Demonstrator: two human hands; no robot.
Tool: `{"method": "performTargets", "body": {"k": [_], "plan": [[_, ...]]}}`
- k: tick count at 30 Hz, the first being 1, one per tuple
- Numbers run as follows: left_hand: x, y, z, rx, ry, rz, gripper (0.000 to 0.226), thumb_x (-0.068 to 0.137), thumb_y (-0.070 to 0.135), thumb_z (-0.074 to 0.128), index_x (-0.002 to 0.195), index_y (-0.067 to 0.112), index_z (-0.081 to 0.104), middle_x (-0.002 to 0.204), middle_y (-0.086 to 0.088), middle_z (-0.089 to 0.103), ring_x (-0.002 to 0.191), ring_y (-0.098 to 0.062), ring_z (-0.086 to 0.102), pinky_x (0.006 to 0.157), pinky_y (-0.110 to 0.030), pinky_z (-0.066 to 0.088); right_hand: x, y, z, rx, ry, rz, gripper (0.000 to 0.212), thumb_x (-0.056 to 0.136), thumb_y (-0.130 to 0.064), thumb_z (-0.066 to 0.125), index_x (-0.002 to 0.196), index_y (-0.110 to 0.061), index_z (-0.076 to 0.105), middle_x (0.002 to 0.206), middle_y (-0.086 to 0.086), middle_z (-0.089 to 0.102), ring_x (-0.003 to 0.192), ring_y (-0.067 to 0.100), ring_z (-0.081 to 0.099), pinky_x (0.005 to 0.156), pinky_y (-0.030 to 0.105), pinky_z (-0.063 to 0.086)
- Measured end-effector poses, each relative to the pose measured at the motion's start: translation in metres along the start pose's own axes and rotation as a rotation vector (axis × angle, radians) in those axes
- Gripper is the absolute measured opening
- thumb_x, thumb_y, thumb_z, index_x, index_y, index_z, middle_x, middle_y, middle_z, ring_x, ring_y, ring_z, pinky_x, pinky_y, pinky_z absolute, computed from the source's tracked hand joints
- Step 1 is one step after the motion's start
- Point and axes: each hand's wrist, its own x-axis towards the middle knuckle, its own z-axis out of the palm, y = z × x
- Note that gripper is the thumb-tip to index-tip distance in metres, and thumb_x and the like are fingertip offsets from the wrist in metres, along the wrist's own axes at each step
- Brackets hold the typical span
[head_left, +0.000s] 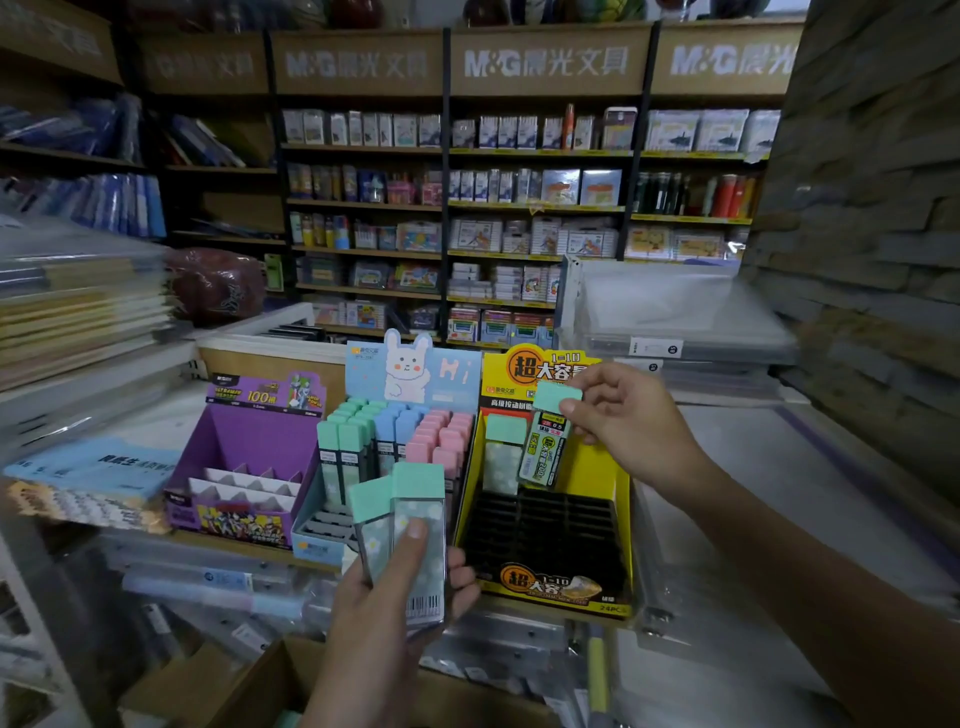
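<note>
While left hand (384, 597) grips two mint-capped cases (423, 483), right hand (634, 431) pinches a third case (545, 452) over a yellow box (619, 519) amid shop shelves (363, 205).

A: The 2 clear cases (430, 564)?
B: Mint caps, upright, side by side in the left hand (397, 590) — barcode low on the front one.
A: And the labelled case (545, 452)?
B: Mint cap, green label — hanging slightly tilted, pinched at its cap by the right hand (628, 431).

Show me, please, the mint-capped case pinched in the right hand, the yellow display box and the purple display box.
Mint-capped case (545, 441), in the right hand (634, 426): head view, on its labelled body.
Yellow display box (550, 590): head view, on its front lip.
Purple display box (254, 436): head view, on its inner back wall.
</note>
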Motion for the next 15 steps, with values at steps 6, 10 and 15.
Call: {"method": "performTargets", "body": {"k": [6, 10, 15], "plan": [[0.002, 0.0, -0.001, -0.008, -0.003, -0.018, 0.042, 0.08, 0.029, 0.074, 0.112, 0.001, 0.072, 0.083, -0.027, 0.073, 0.063, -0.031, 0.071, 0.057, -0.036, 0.06, -0.001, 0.019, 0.003, -0.199, 0.047, -0.099, 0.012, 0.084, -0.009, 0.078, 0.089, -0.016, 0.07, 0.081, 0.012, 0.064, 0.065, 0.018, 0.057, 0.069, 0.036, 0.054], [0.004, -0.002, -0.001, -0.006, 0.005, -0.034, 0.038, 0.084, 0.028, 0.073, 0.112, 0.003, 0.072, 0.084, -0.027, 0.074, 0.063, -0.03, 0.072, 0.057, -0.035, 0.06, -0.003, 0.023, 0.004, -0.276, 0.047, -0.149, 0.021, 0.083, -0.01, 0.079, 0.083, -0.027, 0.067, 0.08, 0.013, 0.062, 0.061, 0.009, 0.05, 0.063, 0.029, 0.049], [0.004, -0.003, -0.001, -0.02, 0.014, -0.036, 0.04, 0.082, 0.028, 0.073, 0.112, 0.001, 0.072, 0.082, -0.027, 0.074, 0.06, -0.028, 0.071, 0.054, -0.035, 0.06, -0.002, 0.027, 0.005, -0.294, 0.033, -0.175, 0.021, 0.083, -0.01, 0.078, 0.085, -0.028, 0.066, 0.076, 0.007, 0.059, 0.058, 0.004, 0.05, 0.06, 0.022, 0.048]]}}
